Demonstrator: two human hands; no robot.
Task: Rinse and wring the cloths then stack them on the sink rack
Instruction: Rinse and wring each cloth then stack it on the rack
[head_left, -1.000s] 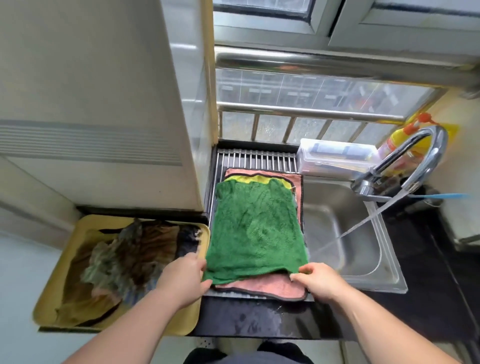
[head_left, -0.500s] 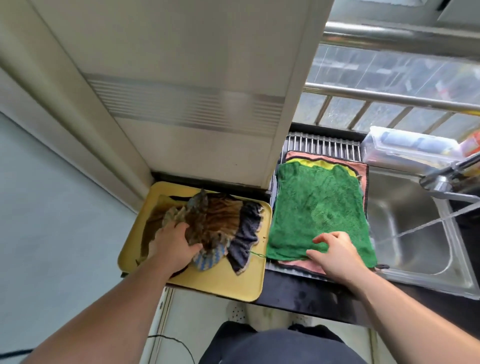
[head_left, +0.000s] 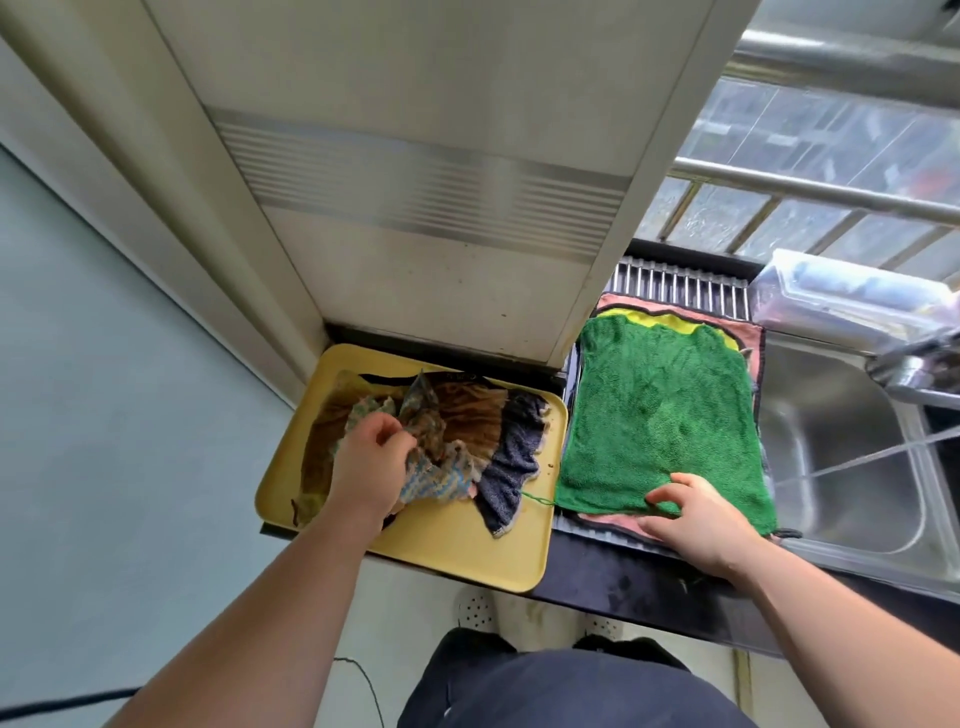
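We had our left hand (head_left: 371, 467) sunk into the heap on the yellow tray (head_left: 467, 556), fingers curled tight round a bunched blue-and-beige cloth (head_left: 441, 480) whose folds spilled out at three o'clock of the fist, towards a dark blue cloth (head_left: 511, 467). At three o'clock of the tray, the green cloth (head_left: 660, 415) lay flat atop a yellow cloth (head_left: 675, 322) and a pink cloth (head_left: 608, 521) on the sink rack (head_left: 680, 286). Our right hand (head_left: 701, 525) rested on the pile's six o'clock edge, fingers loose and fairly straight, thumb on the green cloth.
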